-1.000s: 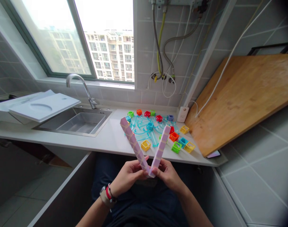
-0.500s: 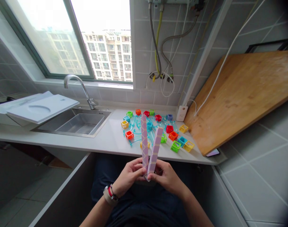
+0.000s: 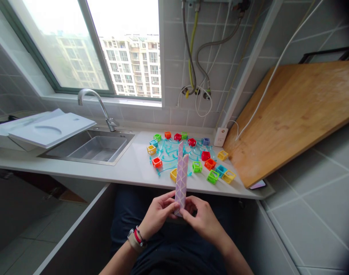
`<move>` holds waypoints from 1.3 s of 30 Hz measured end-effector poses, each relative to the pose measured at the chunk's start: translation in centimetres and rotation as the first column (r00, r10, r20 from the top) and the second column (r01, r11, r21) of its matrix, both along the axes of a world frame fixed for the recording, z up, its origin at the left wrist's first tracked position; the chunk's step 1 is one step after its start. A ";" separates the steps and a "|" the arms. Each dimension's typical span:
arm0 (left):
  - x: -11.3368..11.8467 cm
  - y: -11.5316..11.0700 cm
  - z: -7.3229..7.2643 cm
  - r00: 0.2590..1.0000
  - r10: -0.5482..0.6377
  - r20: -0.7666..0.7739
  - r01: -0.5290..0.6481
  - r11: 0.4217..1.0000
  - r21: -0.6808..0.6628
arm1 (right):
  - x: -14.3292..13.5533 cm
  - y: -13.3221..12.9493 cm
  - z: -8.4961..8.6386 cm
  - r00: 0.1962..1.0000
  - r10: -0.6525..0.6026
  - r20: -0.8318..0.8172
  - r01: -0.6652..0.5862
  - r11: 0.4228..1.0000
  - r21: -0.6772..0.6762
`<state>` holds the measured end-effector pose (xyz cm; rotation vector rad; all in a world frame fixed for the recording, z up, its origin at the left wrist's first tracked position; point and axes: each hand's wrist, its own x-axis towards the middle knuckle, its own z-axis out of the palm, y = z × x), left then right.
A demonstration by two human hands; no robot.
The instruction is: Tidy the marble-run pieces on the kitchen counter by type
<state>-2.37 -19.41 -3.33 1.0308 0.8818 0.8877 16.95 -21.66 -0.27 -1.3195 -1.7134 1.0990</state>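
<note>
Upright above my lap stands a lilac snake puzzle (image 3: 181, 181) of triangular segments with pale seams. It is folded into two long strips lying side by side, the left one reaching slightly higher. My left hand (image 3: 160, 212) pinches its lower end from the left, thumb in front. On the other side, my right hand (image 3: 202, 217) grips the same lower end between thumb and curled fingers. Some of the fingers behind the puzzle are hidden. The puzzle's upper part overlaps a yellow cube frame (image 3: 173, 175) on the counter behind it.
Several coloured cube frames, such as a green one (image 3: 212, 177), and clear blue plastic pieces (image 3: 168, 152) lie on the white counter (image 3: 134, 175). A sink (image 3: 117, 154) with a faucet (image 3: 101, 103) is at left. A wooden board (image 3: 294, 114) leans at right, near a white plug-in device (image 3: 220, 136).
The two strips of the snake puzzle, spread in a V before, have come together side by side. Both hands stay at its lower end.
</note>
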 end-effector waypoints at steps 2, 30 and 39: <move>-0.1 0.0 0.2 1.000 -0.013 -0.011 0.013 1.000 -0.007 | 0.0 0.0 -0.2 0.998 0.024 -0.057 -0.025 1.000 -0.018; 0.3 -1.3 0.9 0.985 -0.134 0.107 0.143 0.987 -0.077 | 2.2 2.7 -1.3 0.963 -0.088 -0.254 0.073 0.995 -0.068; 0.6 -1.8 1.1 0.988 -0.126 0.090 0.128 0.991 -0.021 | 2.5 3.5 0.5 0.962 -0.007 -0.273 -0.051 0.977 -0.207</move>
